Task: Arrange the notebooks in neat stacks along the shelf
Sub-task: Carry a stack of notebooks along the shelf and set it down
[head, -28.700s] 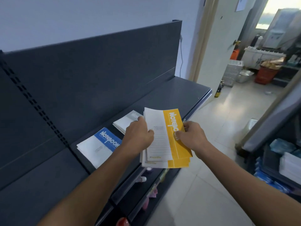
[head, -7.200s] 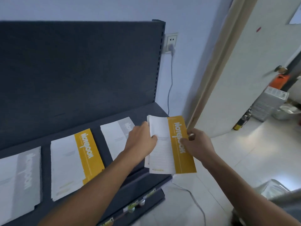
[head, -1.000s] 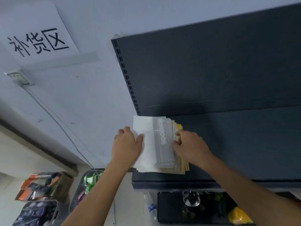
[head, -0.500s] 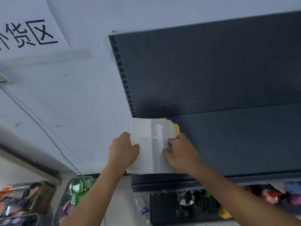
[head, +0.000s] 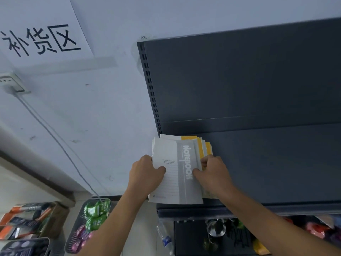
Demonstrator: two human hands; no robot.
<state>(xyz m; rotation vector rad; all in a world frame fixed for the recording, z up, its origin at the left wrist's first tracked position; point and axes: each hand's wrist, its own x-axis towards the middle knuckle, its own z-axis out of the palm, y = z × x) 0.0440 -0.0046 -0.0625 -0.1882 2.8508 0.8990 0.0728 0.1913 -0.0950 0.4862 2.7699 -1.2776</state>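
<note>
Item: one pile of notebooks (head: 177, 169), grey cover on top and yellow ones fanned out beneath, at the left end of the shelf (head: 273, 163), near edge overhanging. Left hand (head: 145, 174) and right hand (head: 212, 174) clasp its sides. Status: pile unsquared; rest of shelf bare, so most stacking seemingly remains.

A dark grey shelf (head: 276, 163) fills the right of the frame, bearing one fanned pile of notebooks (head: 177, 172) at its left end, overhanging the front edge.
</note>
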